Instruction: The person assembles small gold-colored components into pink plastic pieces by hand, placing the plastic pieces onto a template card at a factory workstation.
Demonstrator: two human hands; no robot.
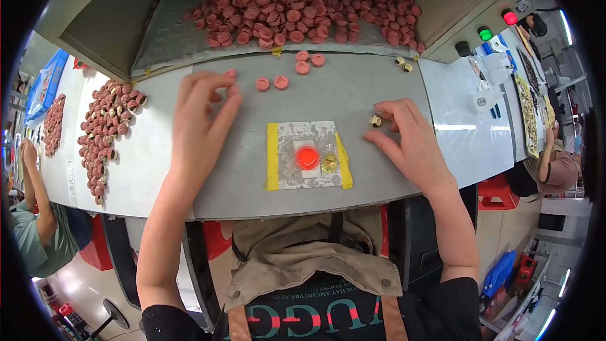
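Observation:
My left hand [205, 117] is over the left of the grey work surface, thumb and forefinger closed on a small round pink cap [234, 89]. A second pink cap [231, 73] lies just beyond its fingertips. To the right, my right hand [413, 145] has thumb and forefinger spread around a small black-and-cream piece [375, 120], apparently without gripping it. Between the hands lies a mottled pad [284, 136] edged with yellow tape. A glowing red disc [307, 158] sits on it, beside a clear round piece with gold colouring [329, 163].
A large heap of pink caps [290, 9] fills the box-like hood at the back. Several loose caps [281, 82] lie before it. Joined pink-and-dark pieces [104, 132] are piled at left. Two black-and-cream pieces [404, 64] lie back right. Other people sit at both sides.

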